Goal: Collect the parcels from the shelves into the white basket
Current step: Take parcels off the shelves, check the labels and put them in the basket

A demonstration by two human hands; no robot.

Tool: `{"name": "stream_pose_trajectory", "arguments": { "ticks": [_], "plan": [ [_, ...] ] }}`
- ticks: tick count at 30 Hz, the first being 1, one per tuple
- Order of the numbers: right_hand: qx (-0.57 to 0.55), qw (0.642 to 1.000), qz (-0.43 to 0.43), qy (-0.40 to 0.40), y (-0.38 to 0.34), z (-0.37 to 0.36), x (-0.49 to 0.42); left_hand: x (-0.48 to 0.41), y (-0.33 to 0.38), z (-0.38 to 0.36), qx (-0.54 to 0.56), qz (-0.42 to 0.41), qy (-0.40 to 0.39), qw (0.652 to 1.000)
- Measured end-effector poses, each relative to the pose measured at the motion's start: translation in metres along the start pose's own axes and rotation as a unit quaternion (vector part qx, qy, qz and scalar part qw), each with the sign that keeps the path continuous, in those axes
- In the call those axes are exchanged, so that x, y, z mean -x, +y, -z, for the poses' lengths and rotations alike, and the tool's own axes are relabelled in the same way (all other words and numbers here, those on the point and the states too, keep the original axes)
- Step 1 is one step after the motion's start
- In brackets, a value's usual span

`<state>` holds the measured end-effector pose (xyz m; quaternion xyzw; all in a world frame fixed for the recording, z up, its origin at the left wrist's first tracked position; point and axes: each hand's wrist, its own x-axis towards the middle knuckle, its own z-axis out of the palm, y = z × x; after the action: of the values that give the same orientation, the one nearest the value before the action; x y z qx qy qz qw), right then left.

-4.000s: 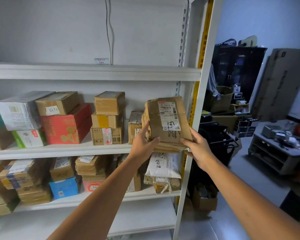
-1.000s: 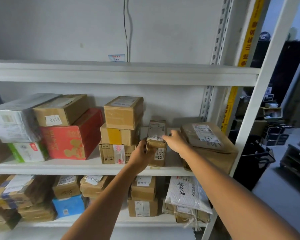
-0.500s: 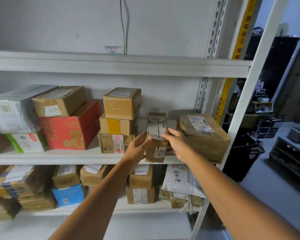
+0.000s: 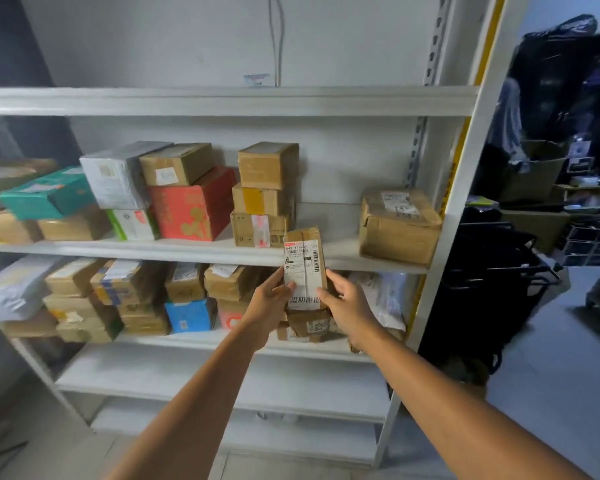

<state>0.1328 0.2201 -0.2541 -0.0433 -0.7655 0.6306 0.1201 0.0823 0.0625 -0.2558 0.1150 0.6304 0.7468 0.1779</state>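
A narrow brown parcel with a white barcode label stands upright in the air in front of the middle shelf edge. My left hand grips its lower left side and my right hand grips its lower right side. A wide brown parcel lies on the middle shelf at the right. A stack of three brown boxes stands just left of the held parcel. No white basket is in view.
More parcels fill the middle shelf's left half, among them a red box and a teal box. The lower shelf is packed with boxes and a white bag. A black trolley stands right of the white shelf post.
Both hands have lifted the narrow parcel off the middle shelf and drawn it out and down toward me. The view has pulled back from the rack.
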Motion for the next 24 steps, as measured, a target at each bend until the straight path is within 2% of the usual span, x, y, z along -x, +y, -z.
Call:
{"name": "stream_pose_trajectory", "arguments": {
  "ticks": [7, 16, 20, 24],
  "plan": [
    [0.004, 0.995, 0.015, -0.094, 0.005, -0.083, 0.013, 0.061, -0.016, 0.068, -0.009, -0.001, 0.107, 0.994],
    [-0.025, 0.97, 0.01, -0.241, 0.0, -0.246, 0.013, 0.137, -0.019, 0.194, 0.02, -0.037, 0.267, 0.963],
    [-0.058, 0.946, 0.019, -0.318, -0.004, -0.309, 0.027, 0.18, -0.018, 0.232, 0.019, -0.05, 0.356, 0.933],
    [-0.079, 0.899, 0.018, -0.431, -0.004, -0.361, 0.042, 0.22, -0.024, 0.256, 0.015, -0.064, 0.449, 0.891]
  ]
}}
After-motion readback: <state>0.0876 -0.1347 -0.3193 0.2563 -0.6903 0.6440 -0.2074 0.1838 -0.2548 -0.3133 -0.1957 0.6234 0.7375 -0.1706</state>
